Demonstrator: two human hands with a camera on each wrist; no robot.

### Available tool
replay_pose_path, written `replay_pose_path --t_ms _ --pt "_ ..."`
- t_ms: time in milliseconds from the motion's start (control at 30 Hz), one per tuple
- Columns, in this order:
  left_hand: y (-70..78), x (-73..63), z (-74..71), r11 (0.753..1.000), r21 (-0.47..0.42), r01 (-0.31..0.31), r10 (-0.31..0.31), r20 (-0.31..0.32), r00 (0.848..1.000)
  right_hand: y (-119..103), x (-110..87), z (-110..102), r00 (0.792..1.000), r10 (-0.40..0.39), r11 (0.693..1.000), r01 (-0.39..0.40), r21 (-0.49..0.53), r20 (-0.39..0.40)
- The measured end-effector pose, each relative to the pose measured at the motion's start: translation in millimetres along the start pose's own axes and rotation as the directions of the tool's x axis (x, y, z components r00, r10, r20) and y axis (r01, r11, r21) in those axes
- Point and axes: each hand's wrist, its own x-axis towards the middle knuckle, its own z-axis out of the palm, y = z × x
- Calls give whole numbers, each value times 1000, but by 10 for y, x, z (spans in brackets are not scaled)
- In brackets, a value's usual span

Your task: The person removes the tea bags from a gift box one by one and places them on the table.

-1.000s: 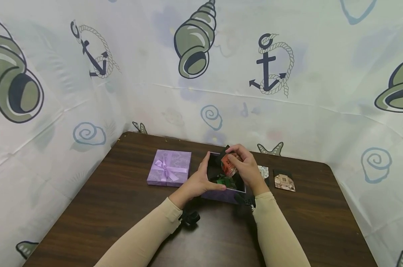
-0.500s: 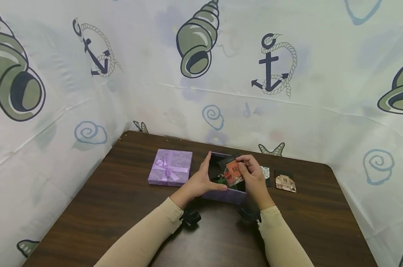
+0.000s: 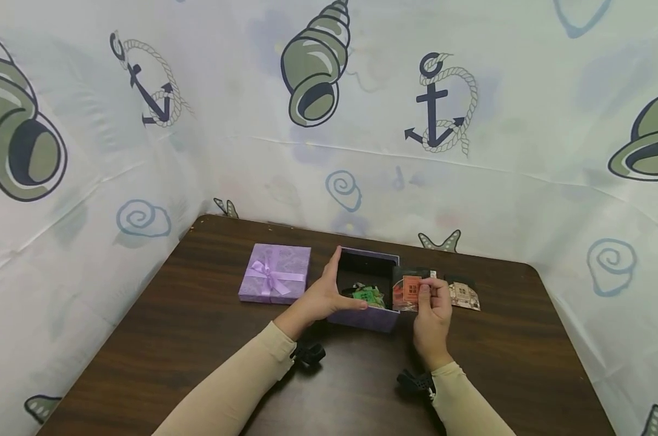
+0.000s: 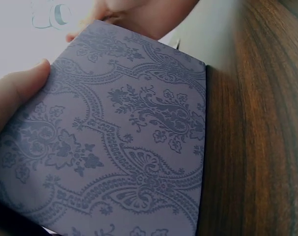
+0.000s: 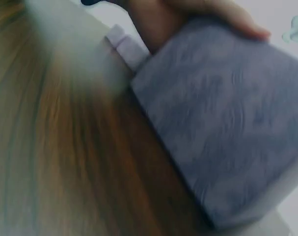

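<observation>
My left hand (image 3: 320, 297) holds the open purple box (image 3: 364, 318) at its left side, thumb over the front rim and fingers along the left wall. In the left wrist view its thumb (image 4: 28, 83) lies at the top edge of the patterned wall (image 4: 134, 132). Between thumb and fingers, my right hand (image 3: 435, 321) pinches a flat, dark-and-red packet with an orange label (image 3: 411, 290), just right of the box. A green packet (image 3: 369, 295) lies inside the box against the black lining. The blurred right wrist view shows the box wall (image 5: 227, 113), not the pinched packet.
Left of the box, its purple lid with a ribbon bow (image 3: 274, 274) rests on the dark wooden table (image 3: 187, 339). A beige-printed card (image 3: 464, 295) lies to the right, partly behind the right hand. A shell-and-anchor patterned cloth (image 3: 242, 109) hangs behind the table.
My right hand has lifted the orange-labelled packet out of the box and carried it right, over the spot where a pale card showed. The left hand has kept its hold on the box.
</observation>
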Motion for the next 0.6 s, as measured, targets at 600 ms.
replay_pose_path --t_ms 600 --pt "-19 15 -23 1000 18 -18 18 17 1000 -30 287 -1230 969 -136 901 34 -432 -207"
